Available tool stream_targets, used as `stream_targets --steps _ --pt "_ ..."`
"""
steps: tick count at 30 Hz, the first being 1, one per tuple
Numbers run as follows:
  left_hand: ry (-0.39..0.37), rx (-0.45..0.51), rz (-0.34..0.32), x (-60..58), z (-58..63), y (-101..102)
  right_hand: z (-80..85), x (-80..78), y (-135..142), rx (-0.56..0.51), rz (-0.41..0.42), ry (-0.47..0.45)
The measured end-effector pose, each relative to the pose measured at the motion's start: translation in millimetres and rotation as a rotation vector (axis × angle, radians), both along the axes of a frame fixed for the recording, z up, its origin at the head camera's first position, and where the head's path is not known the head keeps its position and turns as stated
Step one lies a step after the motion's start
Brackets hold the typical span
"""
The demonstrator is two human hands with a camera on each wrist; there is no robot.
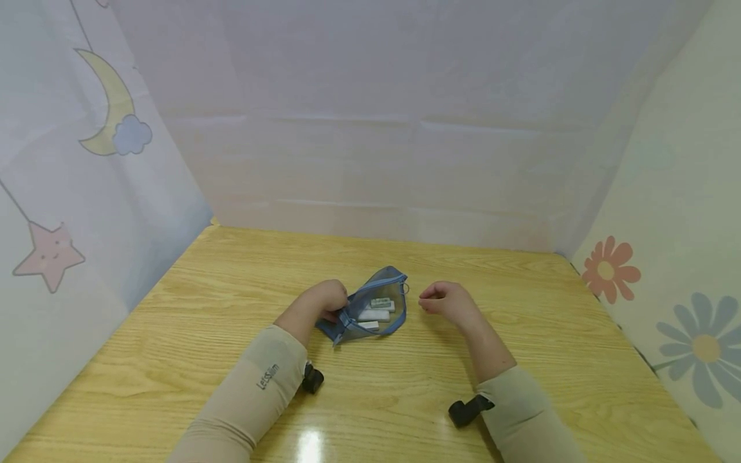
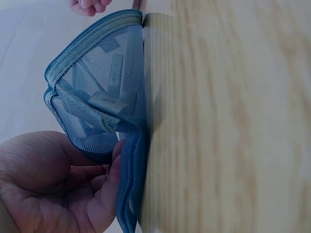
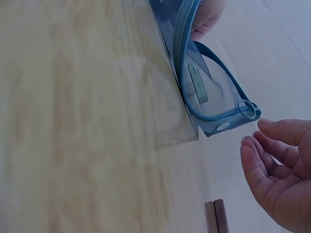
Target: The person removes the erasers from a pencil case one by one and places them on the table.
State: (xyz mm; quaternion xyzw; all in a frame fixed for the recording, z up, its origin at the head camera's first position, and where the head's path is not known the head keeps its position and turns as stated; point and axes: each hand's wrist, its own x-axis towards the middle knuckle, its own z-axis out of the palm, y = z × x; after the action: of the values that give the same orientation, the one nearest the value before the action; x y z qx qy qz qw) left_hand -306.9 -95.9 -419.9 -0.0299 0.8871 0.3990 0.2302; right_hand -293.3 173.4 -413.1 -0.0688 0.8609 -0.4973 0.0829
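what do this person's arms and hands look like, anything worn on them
The left hand and right hand are ungloved. The left sleeve and right sleeve are plain beige and close-fitting, slightly wrinkled. Dark lettering, seemingly "LetsSlim", runs along the left one. A small black device sits by each cuff: left device, right device.

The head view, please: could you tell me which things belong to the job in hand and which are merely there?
Job in hand:
- blue pouch, held by the left hand
- small pieces inside it
- right hand, beside the pouch

Merely there:
- wooden table
- black wrist cameras
- printed moon, star and flowers
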Motion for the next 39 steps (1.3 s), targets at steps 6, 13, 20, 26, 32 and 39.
stream_targets --steps 6,13,20,26,32,39 --pt "0.001 -0.004 -0.003 -1.0 -0.7 0 0.8 4.5 -9 -0.01 0.038 -0.004" --pt "0.004 -0.011 -0.021 -1.3 -1.3 -1 -1.9 5.1 -21 -0.067 0.102 -0.028" --pt "0.0 -0.014 -0.017 -1.7 -1.4 0 -4.7 5.5 -31 0.073 0.1 0.011" --pt "-0.004 -0.013 -0.01 -1.3 -0.8 1 -7.8 6.1 -36 0.228 0.087 0.04" --pt "-0.007 0.013 -0.003 -0.1 -0.4 1 -13.0 6.7 -41 0.128 0.091 -0.035" --pt "-0.007 0.03 0.0 0.1 0.1 0 -18.1 7.9 -44 0.15 0.102 -0.046"
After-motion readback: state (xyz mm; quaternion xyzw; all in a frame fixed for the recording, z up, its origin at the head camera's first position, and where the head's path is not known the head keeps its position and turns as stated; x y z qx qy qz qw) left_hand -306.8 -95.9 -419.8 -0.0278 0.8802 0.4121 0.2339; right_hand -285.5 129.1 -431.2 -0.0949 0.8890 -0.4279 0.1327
